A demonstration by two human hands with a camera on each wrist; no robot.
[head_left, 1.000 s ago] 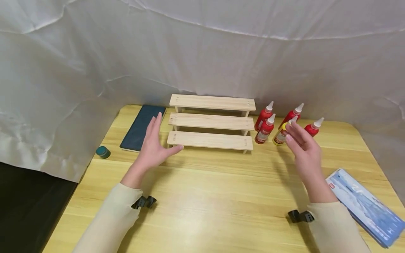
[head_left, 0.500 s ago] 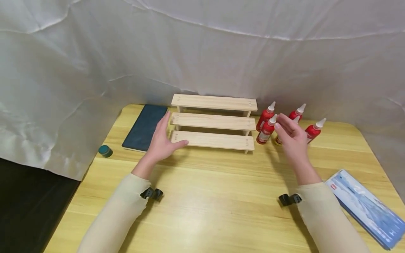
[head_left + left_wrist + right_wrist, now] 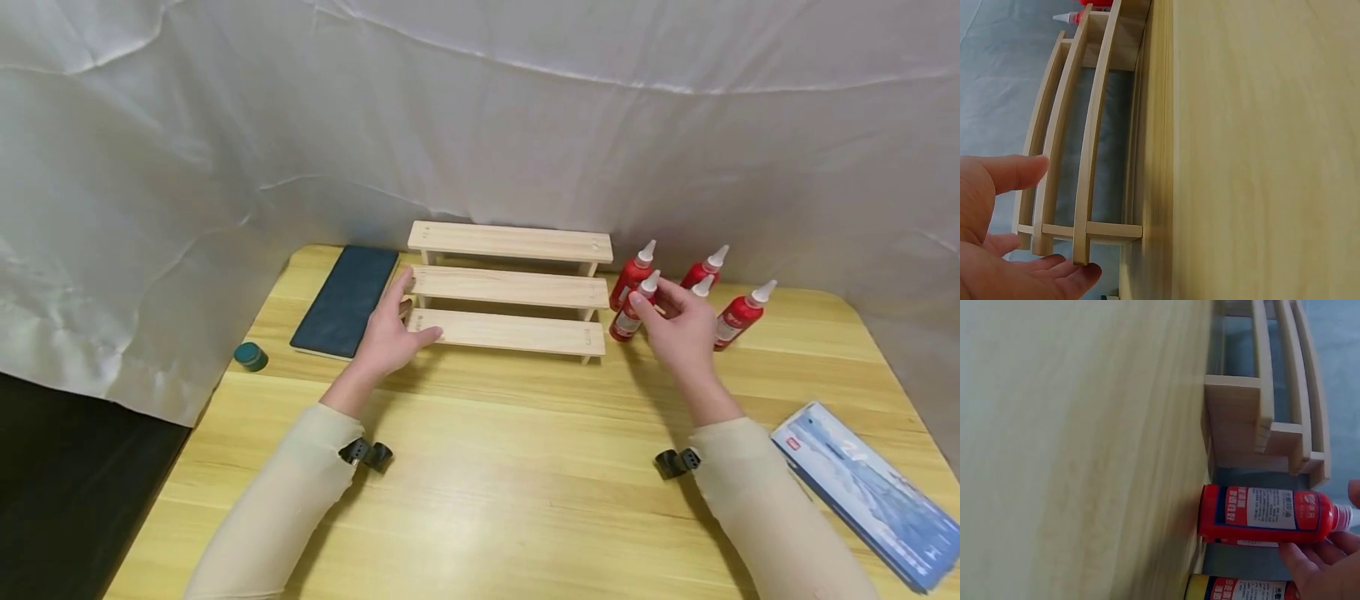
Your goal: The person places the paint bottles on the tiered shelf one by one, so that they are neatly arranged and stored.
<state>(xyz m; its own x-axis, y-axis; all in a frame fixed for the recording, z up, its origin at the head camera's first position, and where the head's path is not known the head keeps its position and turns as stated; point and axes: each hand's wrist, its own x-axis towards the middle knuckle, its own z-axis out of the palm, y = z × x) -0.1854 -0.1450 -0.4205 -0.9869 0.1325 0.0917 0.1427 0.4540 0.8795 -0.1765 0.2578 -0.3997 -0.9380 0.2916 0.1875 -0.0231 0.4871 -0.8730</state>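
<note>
**Right hand at the neck of a red bottle, left hand at the far end of the rack**

At the left edge of the desk point(image 3: 487, 500) stands a small jar with a dark green top point(image 3: 251, 357), and next comes a dark notebook point(image 3: 345, 304), which lies flat. The left hand point(image 3: 385, 340) is at the left end of the wooden rack point(image 3: 510, 286); its thumb is spread away from the fingers, and it grips nothing. Whether the fingertips touch the boards, I cannot tell.

The rack has three steps, and its long axis runs from left to right. Just beside its right end stands the front red bottle point(image 3: 625, 325), upright, with the white nozzle on top. It lies on the left side of the right hand point(image 3: 684, 329), which is clearly the nearer one; the left hand is well apart from it. The thumb and the fingers are on two sides of the neck, but whether they pinch it, I cannot tell. So the important relation is a vertical bottle with the hand coming around its upper part from the right.

Another red bottle point(image 3: 628, 279) stands behind; the yellow-based bottle point(image 3: 1197, 590) stands close by. Further right are two more red bottles point(image 3: 738, 321) and a blue-white box point(image 3: 866, 496), lying obliquely.
</note>
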